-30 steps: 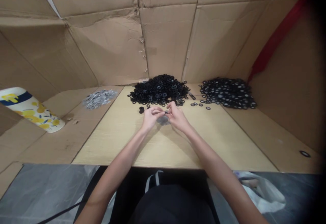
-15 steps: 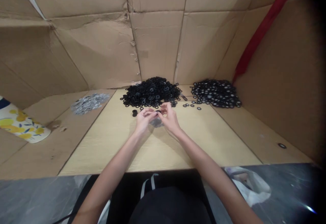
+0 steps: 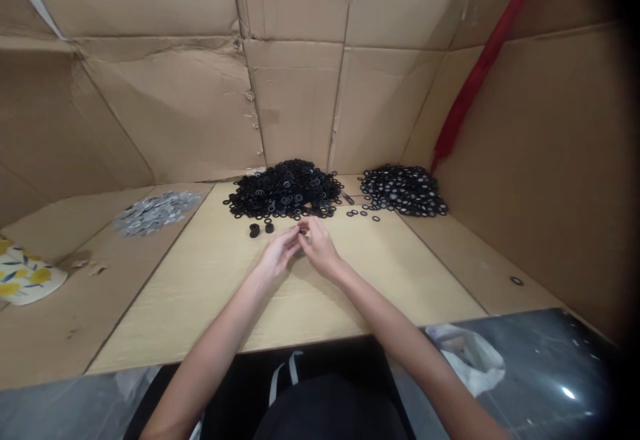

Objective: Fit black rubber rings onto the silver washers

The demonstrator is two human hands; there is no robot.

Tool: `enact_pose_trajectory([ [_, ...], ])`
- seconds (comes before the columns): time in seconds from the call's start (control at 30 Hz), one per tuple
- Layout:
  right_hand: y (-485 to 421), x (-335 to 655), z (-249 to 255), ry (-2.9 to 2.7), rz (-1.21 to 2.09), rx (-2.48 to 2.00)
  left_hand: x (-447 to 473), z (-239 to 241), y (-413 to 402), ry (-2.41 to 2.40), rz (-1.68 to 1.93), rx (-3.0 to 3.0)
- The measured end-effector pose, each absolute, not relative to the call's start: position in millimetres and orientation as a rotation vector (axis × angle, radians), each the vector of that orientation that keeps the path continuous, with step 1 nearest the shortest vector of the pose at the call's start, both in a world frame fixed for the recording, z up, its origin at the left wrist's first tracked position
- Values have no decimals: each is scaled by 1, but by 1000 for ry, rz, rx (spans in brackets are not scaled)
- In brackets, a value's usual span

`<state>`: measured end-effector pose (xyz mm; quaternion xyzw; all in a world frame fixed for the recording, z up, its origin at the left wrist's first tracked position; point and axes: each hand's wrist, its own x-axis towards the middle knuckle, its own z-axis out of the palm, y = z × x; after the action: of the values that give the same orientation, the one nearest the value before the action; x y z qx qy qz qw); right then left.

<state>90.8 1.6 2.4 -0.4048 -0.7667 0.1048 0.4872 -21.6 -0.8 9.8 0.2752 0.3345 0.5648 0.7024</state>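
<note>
My left hand [image 3: 280, 252] and my right hand [image 3: 319, 248] meet above the middle of the pale board, fingertips together. Pinched between them is a small dark piece [image 3: 302, 231], seemingly a black ring, mostly covered by the fingers. Just left of my left hand stand short stacks of black rings [image 3: 254, 230], with another small stack [image 3: 269, 227] beside them. Behind both hands rises a big heap of loose black rings [image 3: 287, 190]. What lies under my palms is hidden.
A pile of grey discs [image 3: 157, 212] lies left, a pile of black rings with pale centres [image 3: 403, 190] right. Single rings [image 3: 376, 219] lie before it; one ring [image 3: 517, 281] sits far right. Cardboard walls [image 3: 295, 107] surround the board. A lemon-patterned cylinder [image 3: 33, 277] stands left.
The view has shifted. My hands have drawn closer together, and the held ring is now more covered. The grey discs below them are now largely hidden. A second small ring stack shows beside my left hand.
</note>
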Motion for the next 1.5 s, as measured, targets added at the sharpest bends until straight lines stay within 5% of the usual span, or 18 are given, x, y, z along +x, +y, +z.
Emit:
enact_pose_trajectory([
  [0.5,8,94,-3,-1856,-7,-998,-21,7,-2,629,1157,647],
  [0.67,36,117,-3,-1743,224,-1221,-39,10,5,1234,1228,1392],
  [0.8,63,153,-12,-1492,379,-1481,-50,6,8,1755,821,1935],
  [1.03,79,194,-31,-1115,169,-1759,-49,1,3,1947,449,2083],
  [1.5,39,125,-15,-2329,417,-1489,-56,0,6,1968,644,2058],
])
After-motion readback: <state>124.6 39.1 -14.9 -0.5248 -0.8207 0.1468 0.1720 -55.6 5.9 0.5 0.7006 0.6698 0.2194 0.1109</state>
